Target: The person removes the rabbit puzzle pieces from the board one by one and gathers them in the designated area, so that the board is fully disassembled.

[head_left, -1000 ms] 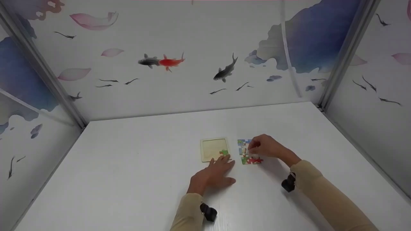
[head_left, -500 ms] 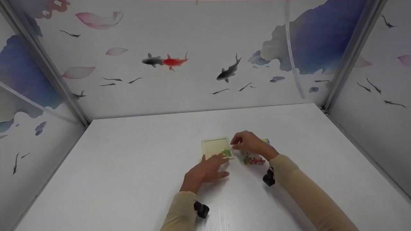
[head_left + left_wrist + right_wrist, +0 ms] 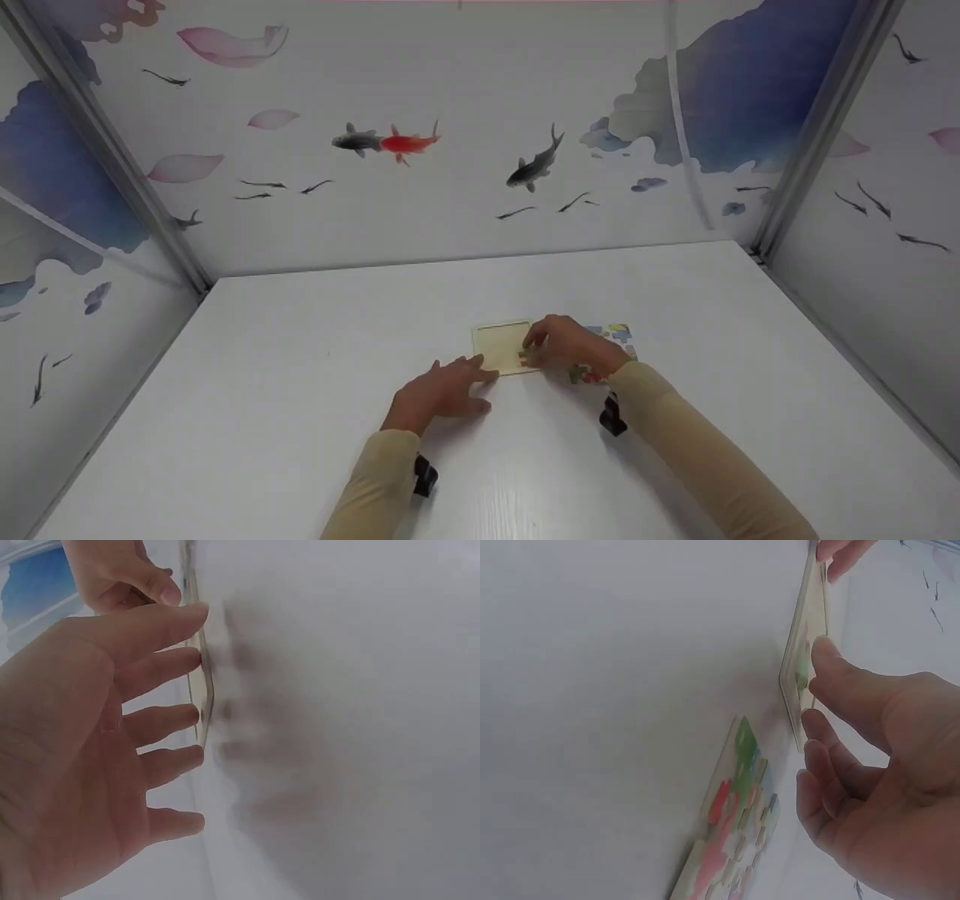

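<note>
A shallow pale wooden puzzle tray [image 3: 499,346] lies on the white table, most of its inside bare. My left hand [image 3: 439,391] has its fingers spread and nearly straight, with fingertips at the tray's near left edge. Over the tray's right side, my right hand [image 3: 566,345] curls its thumb and fingers at a small green-and-brown puzzle piece [image 3: 525,358]. In the right wrist view that green piece [image 3: 802,675] shows by the thumb tip, partly hidden. Right of the tray, a block of colourful puzzle pieces [image 3: 724,832] lies flat, partly covered by the right hand in the head view.
The white table [image 3: 300,405] reaches to a back wall [image 3: 420,210] printed with fish and petals. Side walls stand at left and right, with metal posts in the corners. Black wrist cameras [image 3: 613,416] are strapped over both beige sleeves.
My right hand has moved left from the block of puzzle pieces to the tray's right side. The left hand has slid left along the tray's near edge.
</note>
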### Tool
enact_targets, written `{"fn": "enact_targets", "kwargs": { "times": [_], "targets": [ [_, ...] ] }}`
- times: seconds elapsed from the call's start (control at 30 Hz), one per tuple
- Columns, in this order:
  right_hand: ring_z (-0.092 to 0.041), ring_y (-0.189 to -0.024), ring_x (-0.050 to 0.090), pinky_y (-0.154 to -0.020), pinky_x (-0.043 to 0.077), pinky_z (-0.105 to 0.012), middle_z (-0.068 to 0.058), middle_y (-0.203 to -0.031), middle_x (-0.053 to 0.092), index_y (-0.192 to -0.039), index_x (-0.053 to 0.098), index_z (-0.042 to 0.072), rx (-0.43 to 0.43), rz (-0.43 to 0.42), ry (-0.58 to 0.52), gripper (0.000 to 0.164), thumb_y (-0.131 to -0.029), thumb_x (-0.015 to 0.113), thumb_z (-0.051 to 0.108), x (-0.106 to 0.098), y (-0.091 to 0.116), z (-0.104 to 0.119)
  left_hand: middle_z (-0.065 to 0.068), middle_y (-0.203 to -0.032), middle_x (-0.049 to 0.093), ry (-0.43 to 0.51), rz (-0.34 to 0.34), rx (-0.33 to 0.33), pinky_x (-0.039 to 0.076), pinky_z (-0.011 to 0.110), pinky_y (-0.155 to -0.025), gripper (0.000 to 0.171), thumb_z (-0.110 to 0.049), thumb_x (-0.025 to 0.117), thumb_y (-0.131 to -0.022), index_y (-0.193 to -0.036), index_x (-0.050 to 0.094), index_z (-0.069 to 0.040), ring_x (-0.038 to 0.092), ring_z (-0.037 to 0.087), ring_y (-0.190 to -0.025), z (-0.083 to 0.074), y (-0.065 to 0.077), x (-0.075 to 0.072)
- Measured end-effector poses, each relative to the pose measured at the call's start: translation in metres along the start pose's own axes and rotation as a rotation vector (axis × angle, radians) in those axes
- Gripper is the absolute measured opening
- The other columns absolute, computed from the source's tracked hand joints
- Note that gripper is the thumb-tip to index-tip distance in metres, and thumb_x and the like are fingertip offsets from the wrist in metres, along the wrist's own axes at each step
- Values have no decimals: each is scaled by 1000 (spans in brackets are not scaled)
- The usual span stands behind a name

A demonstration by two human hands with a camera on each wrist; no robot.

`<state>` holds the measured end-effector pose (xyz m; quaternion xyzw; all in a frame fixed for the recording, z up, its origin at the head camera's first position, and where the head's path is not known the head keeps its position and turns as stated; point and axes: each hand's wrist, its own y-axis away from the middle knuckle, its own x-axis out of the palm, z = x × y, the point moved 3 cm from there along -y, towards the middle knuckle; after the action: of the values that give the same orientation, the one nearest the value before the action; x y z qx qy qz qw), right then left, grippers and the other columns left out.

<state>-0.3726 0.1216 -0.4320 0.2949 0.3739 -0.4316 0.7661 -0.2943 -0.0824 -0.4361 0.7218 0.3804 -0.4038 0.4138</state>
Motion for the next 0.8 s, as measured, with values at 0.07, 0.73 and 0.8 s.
{"fn": "enact_targets", "kwargs": {
  "times": [0.07, 0.73, 0.8],
  "targets": [
    [-24, -105, 60, -99, 50, -44, -9, -111, 68, -113, 74, 8, 11, -5, 24, 24, -90, 76, 18, 3, 0, -1, -2, -166, 29, 8, 15, -12, 20, 56, -125, 55, -38, 64, -97, -149, 47, -35, 24, 28, -156, 3, 0, 3],
    [-17, -91, 59, -80, 51, -28, -8, -100, 67, -104, 66, 6, -75, -119, -157, 8, -95, 67, 8, -27, 35, -28, -3, -170, 17, 21, 72, -76, 22, 69, -118, 64, -45, 62, -97, -154, 35, -41, 18, 42, -155, 10, -2, 4],
    [-17, -91, 60, -80, 50, -28, -9, -100, 68, -104, 66, 5, -91, -134, -164, 10, -95, 67, 7, -33, 45, -35, -5, -170, 17, 17, 74, -62, 21, 68, -119, 62, -44, 62, -97, -154, 36, -40, 17, 41, -155, 10, -1, 4]
  ]
}}
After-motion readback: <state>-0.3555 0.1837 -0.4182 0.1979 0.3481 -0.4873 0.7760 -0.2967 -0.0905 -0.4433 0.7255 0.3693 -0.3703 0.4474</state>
